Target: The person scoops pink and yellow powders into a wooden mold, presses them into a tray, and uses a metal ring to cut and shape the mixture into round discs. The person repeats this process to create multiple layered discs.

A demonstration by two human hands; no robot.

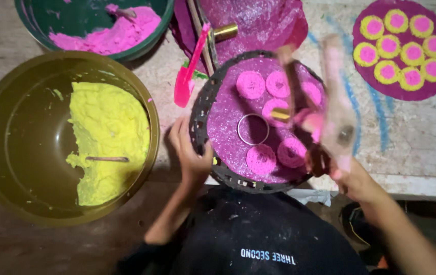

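Left hand (190,150), fingers curled, grips the rim of a round tray (205,107) bearing pink coils (261,159) and a ring (252,129), while right hand (330,165) clasps a blurred press (330,102) above it.

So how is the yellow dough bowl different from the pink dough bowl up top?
The olive bowl is fully in view; the green bowl is cut off by the top edge. The olive bowl holds yellow dough piled on its right side; the green bowl holds pink dough. Both are round and have a stick lying in the dough.
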